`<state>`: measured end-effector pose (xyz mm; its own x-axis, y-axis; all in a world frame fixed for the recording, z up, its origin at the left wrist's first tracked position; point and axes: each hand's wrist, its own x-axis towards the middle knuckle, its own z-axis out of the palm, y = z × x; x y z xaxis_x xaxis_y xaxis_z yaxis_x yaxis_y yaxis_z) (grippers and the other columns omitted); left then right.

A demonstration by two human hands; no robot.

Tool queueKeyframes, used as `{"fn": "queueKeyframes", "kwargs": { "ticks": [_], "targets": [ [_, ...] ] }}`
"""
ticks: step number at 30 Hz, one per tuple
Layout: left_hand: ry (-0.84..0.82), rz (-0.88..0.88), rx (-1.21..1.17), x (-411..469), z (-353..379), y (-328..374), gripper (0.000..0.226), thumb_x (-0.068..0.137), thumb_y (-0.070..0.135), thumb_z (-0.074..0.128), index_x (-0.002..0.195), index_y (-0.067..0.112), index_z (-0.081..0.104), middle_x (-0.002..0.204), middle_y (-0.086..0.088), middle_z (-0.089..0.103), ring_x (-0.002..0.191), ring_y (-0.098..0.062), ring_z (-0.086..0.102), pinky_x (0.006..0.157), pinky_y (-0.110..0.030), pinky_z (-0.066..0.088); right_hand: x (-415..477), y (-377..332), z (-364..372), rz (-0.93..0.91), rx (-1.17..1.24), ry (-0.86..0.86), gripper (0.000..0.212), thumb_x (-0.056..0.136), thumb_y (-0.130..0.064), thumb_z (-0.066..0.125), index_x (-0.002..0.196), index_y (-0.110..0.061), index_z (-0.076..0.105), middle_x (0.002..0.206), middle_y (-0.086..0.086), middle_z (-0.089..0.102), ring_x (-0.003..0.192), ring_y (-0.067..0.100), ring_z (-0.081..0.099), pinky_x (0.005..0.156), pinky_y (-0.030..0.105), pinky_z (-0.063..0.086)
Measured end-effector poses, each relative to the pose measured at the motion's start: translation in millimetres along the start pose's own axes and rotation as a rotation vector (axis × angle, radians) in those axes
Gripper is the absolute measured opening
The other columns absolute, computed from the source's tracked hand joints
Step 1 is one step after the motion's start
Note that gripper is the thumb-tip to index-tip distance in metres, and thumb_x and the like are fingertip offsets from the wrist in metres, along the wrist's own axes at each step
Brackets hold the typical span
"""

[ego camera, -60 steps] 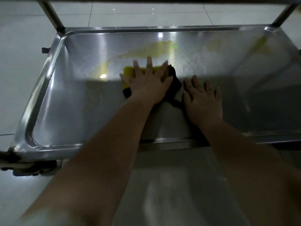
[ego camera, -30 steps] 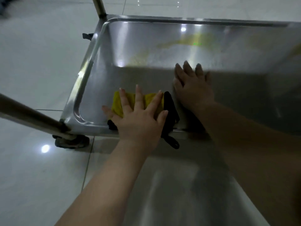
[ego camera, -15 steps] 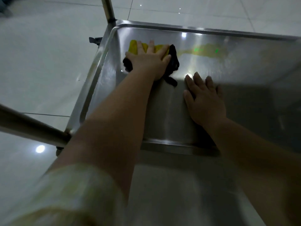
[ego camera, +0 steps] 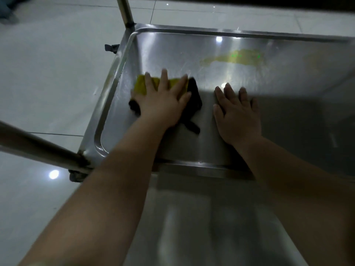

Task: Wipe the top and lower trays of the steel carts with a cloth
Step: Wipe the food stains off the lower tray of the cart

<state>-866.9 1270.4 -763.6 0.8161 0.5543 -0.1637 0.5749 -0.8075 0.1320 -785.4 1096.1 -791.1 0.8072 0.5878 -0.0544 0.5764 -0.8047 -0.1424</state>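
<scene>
Left hand (ego camera: 161, 104) pulled the cloth (ego camera: 193, 104) back from the far corner

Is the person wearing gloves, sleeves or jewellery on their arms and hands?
No gloves: the left hand and right hand are bare, with no ring, watch or bracelet showing. The left forearm and right forearm are bare; a pale sliver at the bottom left edge may be a sleeve.

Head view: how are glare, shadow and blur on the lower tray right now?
Head view: dim; two glare spots on the lower tray, one just beyond the right hand; shadow covers its near and right parts; the left hand on the cloth looks slightly blurred; yellowish patch readable beyond.
</scene>
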Motion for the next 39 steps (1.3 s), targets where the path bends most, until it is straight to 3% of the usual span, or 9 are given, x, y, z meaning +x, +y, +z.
{"fn": "queueKeyframes", "kwargs": {
  "ticks": [5, 10, 14, 19, 22, 24, 31, 36, 39],
  "targets": [
    [-0.099, -0.005, -0.001, 70, -17, 12, 0.058, 0.098, 0.068, 0.017, 0.151, 0.056, -0.004, 0.166, 0.003, -0.011, 0.149, -0.039, -0.014, 0.109, -0.075, 0.005, 1, 3, -2, -0.013, 0.009, -0.022, 0.055, 0.104, -0.046, 0.018, 0.157, -0.037, 0.007, 0.166, -0.007, 0.0, 0.152, 0.029, -0.005, 0.121, 0.051, -0.003],
    [0.006, 0.094, -0.003, -24, 6, -7, 0.057, 0.096, 0.068, 0.017, 0.149, 0.058, -0.001, 0.166, 0.004, -0.009, 0.151, -0.033, -0.011, 0.11, -0.07, 0.006, 1, 4, -1, -0.017, 0.017, -0.012, 0.055, 0.103, -0.047, 0.02, 0.157, -0.038, 0.008, 0.165, -0.009, 0.001, 0.152, 0.028, -0.005, 0.121, 0.051, -0.002],
    [0.028, -0.023, -0.024, -117, 21, -50, 0.058, 0.089, 0.078, 0.011, 0.143, 0.067, -0.005, 0.165, 0.01, -0.012, 0.152, -0.026, -0.011, 0.113, -0.064, 0.009, 3, 3, 0, -0.017, 0.04, -0.025, 0.055, 0.104, -0.047, 0.021, 0.157, -0.038, 0.01, 0.165, -0.009, 0.003, 0.152, 0.028, -0.004, 0.121, 0.051, -0.003],
    [0.057, -0.092, 0.04, -127, 27, -62, 0.066, 0.079, 0.076, -0.001, 0.143, 0.065, -0.008, 0.166, 0.006, -0.008, 0.152, -0.031, -0.006, 0.111, -0.063, 0.012, 6, -9, -11, -0.089, -0.032, 0.087, 0.053, 0.105, -0.04, 0.022, 0.155, -0.024, 0.025, 0.161, 0.0, 0.026, 0.152, 0.032, -0.003, 0.117, 0.056, -0.008],
    [0.141, -0.067, 0.036, -129, 28, -58, 0.065, 0.083, 0.074, 0.001, 0.147, 0.061, 0.002, 0.167, 0.0, 0.003, 0.152, -0.036, 0.002, 0.109, -0.065, 0.015, 16, -47, -11, -0.173, 0.098, 0.055, 0.054, 0.105, -0.042, 0.021, 0.157, -0.026, 0.017, 0.164, 0.0, 0.015, 0.151, 0.033, -0.005, 0.119, 0.054, -0.004],
    [0.105, -0.076, 0.046, -127, 28, -59, 0.063, 0.085, 0.074, 0.0, 0.146, 0.062, -0.003, 0.167, 0.001, -0.001, 0.151, -0.036, -0.004, 0.109, -0.066, 0.014, 19, -64, -1, -0.153, 0.08, 0.018, 0.055, 0.105, -0.045, 0.023, 0.157, -0.03, 0.014, 0.165, -0.002, 0.008, 0.151, 0.035, -0.004, 0.12, 0.056, 0.0],
    [0.092, -0.065, 0.024, -26, 4, -62, 0.059, 0.096, 0.07, 0.014, 0.151, 0.055, 0.001, 0.166, -0.006, -0.003, 0.15, -0.039, -0.012, 0.11, -0.072, 0.0, 18, -63, 14, -0.116, -0.077, 0.059, 0.056, 0.103, -0.049, 0.018, 0.157, -0.034, 0.012, 0.165, -0.003, 0.01, 0.15, 0.034, 0.005, 0.12, 0.054, 0.005],
    [0.01, 0.009, 0.057, 82, -21, -59, 0.06, 0.095, 0.073, 0.015, 0.151, 0.055, 0.002, 0.166, -0.005, -0.001, 0.15, -0.038, -0.008, 0.111, -0.072, 0.003, 19, -61, 13, -0.117, -0.072, 0.054, 0.056, 0.104, -0.049, 0.018, 0.157, -0.035, 0.012, 0.165, -0.003, 0.01, 0.151, 0.034, 0.006, 0.12, 0.053, 0.005],
    [0.0, 0.011, 0.051, 86, -22, -56, 0.059, 0.096, 0.07, 0.016, 0.152, 0.054, 0.004, 0.167, -0.004, 0.0, 0.151, -0.037, -0.009, 0.112, -0.07, 0.002, 21, -60, 14, -0.115, -0.061, 0.05, 0.055, 0.104, -0.049, 0.018, 0.157, -0.036, 0.012, 0.165, -0.004, 0.009, 0.151, 0.032, 0.005, 0.12, 0.053, 0.004]
  ]
}}
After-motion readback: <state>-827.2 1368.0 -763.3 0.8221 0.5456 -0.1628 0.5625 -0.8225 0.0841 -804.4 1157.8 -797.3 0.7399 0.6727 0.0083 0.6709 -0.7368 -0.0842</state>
